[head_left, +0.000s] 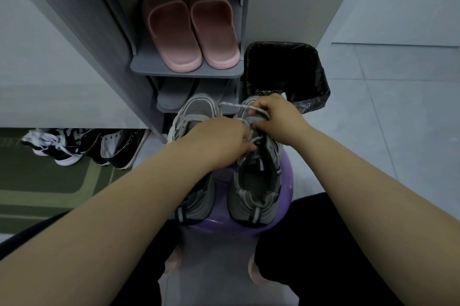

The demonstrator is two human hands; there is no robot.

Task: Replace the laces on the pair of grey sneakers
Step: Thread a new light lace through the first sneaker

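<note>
One grey shoe rack (186, 71) is standing beyond the fingers, carrying two pink slippers (189, 36). One purple stool (286, 193) is bearing two grey sneakers (256, 181) beneath them. The left hand (221, 141) and right hand (278, 119) are pinching one speckled lace (239, 106), fingers clamped on it.

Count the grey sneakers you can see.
2, both on the stool: left sneaker, partly under the left hand; right sneaker, whose lace the left hand and right hand hold.
</note>
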